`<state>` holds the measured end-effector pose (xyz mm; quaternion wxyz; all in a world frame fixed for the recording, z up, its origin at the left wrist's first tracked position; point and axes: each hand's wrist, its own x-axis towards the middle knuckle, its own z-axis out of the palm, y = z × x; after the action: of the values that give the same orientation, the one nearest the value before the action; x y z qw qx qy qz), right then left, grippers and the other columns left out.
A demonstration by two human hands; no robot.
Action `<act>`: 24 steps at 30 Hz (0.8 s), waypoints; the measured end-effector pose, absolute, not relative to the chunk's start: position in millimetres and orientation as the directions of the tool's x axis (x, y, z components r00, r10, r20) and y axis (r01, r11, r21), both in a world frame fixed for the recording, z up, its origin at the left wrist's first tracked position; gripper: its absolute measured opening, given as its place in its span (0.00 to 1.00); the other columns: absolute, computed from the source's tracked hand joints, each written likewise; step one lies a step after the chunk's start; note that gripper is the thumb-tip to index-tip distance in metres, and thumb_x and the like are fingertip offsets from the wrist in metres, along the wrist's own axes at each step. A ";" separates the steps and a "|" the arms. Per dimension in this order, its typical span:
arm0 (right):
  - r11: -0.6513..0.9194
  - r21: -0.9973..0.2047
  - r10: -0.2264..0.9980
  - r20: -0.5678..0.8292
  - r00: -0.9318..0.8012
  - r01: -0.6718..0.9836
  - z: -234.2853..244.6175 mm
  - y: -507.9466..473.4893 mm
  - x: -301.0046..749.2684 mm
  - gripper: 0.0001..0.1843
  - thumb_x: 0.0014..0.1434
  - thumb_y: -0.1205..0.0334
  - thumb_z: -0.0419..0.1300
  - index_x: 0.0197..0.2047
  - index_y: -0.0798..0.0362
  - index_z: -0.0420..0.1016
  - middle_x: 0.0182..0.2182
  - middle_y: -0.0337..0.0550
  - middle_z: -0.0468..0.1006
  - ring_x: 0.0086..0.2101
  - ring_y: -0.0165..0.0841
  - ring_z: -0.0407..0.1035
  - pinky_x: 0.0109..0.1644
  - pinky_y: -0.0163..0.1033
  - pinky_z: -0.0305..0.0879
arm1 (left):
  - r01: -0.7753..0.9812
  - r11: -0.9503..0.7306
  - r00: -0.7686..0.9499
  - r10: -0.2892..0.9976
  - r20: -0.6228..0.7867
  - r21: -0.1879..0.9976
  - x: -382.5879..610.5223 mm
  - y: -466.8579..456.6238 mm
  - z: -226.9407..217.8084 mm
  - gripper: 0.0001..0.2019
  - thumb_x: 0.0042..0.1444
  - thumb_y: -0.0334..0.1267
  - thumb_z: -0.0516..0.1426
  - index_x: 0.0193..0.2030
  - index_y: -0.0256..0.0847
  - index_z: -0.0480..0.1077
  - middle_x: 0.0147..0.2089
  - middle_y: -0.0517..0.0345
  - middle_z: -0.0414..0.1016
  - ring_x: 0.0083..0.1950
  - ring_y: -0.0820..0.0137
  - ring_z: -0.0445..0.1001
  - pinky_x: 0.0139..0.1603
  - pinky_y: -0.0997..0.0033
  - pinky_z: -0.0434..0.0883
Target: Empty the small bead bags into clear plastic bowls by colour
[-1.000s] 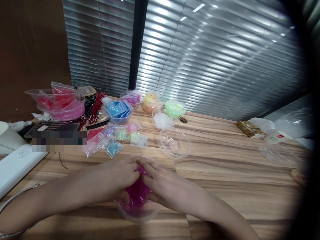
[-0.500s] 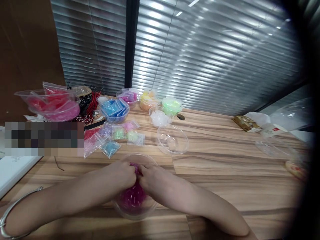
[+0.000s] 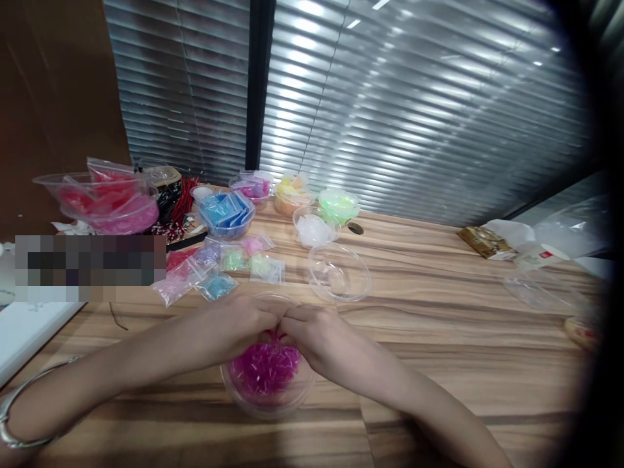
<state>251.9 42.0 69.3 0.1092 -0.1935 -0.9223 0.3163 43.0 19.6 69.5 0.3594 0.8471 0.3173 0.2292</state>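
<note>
A clear plastic bowl [image 3: 292,402] full of bright pink bugle beads [image 3: 266,367] sits on the wooden table [image 3: 439,338] close to me. My left hand [image 3: 244,325] and my right hand [image 3: 312,331] meet fingertip to fingertip just above the bowl's far rim. Both are closed in a pinch, and what they pinch is too small to make out. A metal bangle [image 3: 19,416] is on my left wrist.
An empty clear bowl [image 3: 338,273] stands just beyond. Small bags of coloured beads [image 3: 219,266] lie at its left. Bowls of blue [image 3: 227,214], green [image 3: 338,207], white [image 3: 312,229] and pink [image 3: 107,198] bead bags line the back. Wrappers [image 3: 517,247] lie far right.
Both hands rose from inside the bowl to just above its far rim, so the pink beads now show beneath them. The camera shifted slightly.
</note>
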 end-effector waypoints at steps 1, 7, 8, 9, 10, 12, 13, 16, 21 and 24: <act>0.728 -0.615 0.436 0.075 -0.897 0.302 70.2 42.0 251.8 0.17 0.59 0.84 0.47 0.37 0.55 0.69 0.46 0.46 0.76 0.45 0.33 0.71 0.49 0.36 0.68 | 0.379 -0.551 0.701 0.695 0.158 0.744 43.1 21.7 66.8 0.19 0.64 0.24 0.47 0.51 0.45 0.74 0.50 0.59 0.78 0.51 0.70 0.75 0.57 0.68 0.72; 0.757 -0.580 0.474 0.173 -0.864 0.300 57.4 41.7 252.6 0.15 0.54 0.84 0.48 0.34 0.54 0.64 0.35 0.41 0.72 0.34 0.29 0.65 0.37 0.34 0.61 | 0.387 -0.626 0.689 0.684 0.238 0.677 36.9 23.3 58.4 0.15 0.63 0.24 0.48 0.44 0.40 0.74 0.42 0.56 0.79 0.43 0.71 0.76 0.49 0.72 0.72; 0.761 -0.579 0.475 0.190 -0.859 0.293 54.8 41.9 252.5 0.15 0.53 0.84 0.48 0.33 0.54 0.64 0.35 0.41 0.71 0.33 0.29 0.64 0.36 0.34 0.60 | 0.381 -0.641 0.685 0.680 0.263 0.666 36.4 22.9 58.3 0.14 0.63 0.23 0.48 0.43 0.39 0.74 0.41 0.56 0.78 0.41 0.71 0.76 0.46 0.74 0.72; 0.763 -0.577 0.478 0.201 -0.855 0.292 52.7 42.2 252.4 0.15 0.53 0.84 0.48 0.34 0.54 0.63 0.35 0.41 0.71 0.33 0.29 0.64 0.36 0.34 0.59 | 0.377 -0.656 0.679 0.676 0.286 0.654 36.2 22.6 58.2 0.14 0.63 0.23 0.48 0.42 0.38 0.73 0.40 0.56 0.78 0.40 0.72 0.76 0.43 0.75 0.71; 0.765 -0.574 0.481 0.206 -0.852 0.293 51.0 42.5 252.2 0.15 0.53 0.84 0.48 0.34 0.54 0.63 0.34 0.41 0.71 0.33 0.29 0.64 0.36 0.34 0.58 | 0.377 -0.671 0.669 0.674 0.313 0.638 36.3 22.6 58.0 0.13 0.63 0.23 0.49 0.40 0.38 0.73 0.39 0.55 0.78 0.38 0.73 0.76 0.39 0.77 0.70; 0.764 -0.570 0.487 0.203 -0.850 0.302 49.2 42.8 251.8 0.14 0.56 0.83 0.48 0.35 0.55 0.63 0.34 0.41 0.71 0.33 0.29 0.63 0.35 0.34 0.57 | 0.380 -0.700 0.654 0.666 0.360 0.604 37.0 23.0 56.9 0.12 0.62 0.22 0.49 0.38 0.36 0.72 0.36 0.56 0.77 0.35 0.74 0.75 0.35 0.78 0.67; 0.762 -0.570 0.493 0.200 -0.847 0.309 48.8 42.8 251.5 0.13 0.57 0.83 0.48 0.35 0.55 0.64 0.34 0.41 0.70 0.33 0.29 0.63 0.35 0.34 0.57 | 0.384 -0.708 0.648 0.664 0.373 0.593 37.3 23.3 56.3 0.12 0.62 0.22 0.49 0.38 0.36 0.71 0.35 0.56 0.77 0.34 0.74 0.74 0.33 0.79 0.66; 0.756 -0.574 0.511 0.218 -0.831 0.314 49.2 42.1 250.2 0.13 0.57 0.82 0.48 0.35 0.55 0.64 0.33 0.41 0.70 0.32 0.29 0.62 0.34 0.34 0.56 | 0.393 -0.701 0.641 0.673 0.369 0.595 37.4 23.9 55.0 0.12 0.61 0.21 0.48 0.37 0.35 0.71 0.35 0.56 0.76 0.34 0.74 0.74 0.34 0.78 0.66; 0.750 -0.597 0.538 0.299 -0.788 0.286 51.9 39.9 245.8 0.12 0.53 0.81 0.47 0.32 0.54 0.62 0.29 0.39 0.66 0.28 0.28 0.57 0.30 0.34 0.52 | 0.408 -0.678 0.630 0.694 0.349 0.612 36.8 20.5 56.6 0.11 0.61 0.23 0.50 0.38 0.35 0.73 0.35 0.54 0.76 0.34 0.72 0.74 0.33 0.77 0.66; 0.746 -0.602 0.548 0.310 -0.777 0.287 52.6 39.1 244.9 0.13 0.49 0.81 0.48 0.30 0.53 0.59 0.28 0.38 0.65 0.27 0.28 0.55 0.30 0.34 0.51 | 0.401 -0.683 0.613 0.695 0.376 0.610 37.8 17.8 56.9 0.12 0.61 0.23 0.49 0.38 0.35 0.73 0.35 0.54 0.76 0.34 0.73 0.74 0.33 0.77 0.65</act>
<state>244.9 39.1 52.6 0.2411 -0.2312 -0.9026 0.2715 37.8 17.8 56.9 0.2408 0.8652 0.3167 0.3052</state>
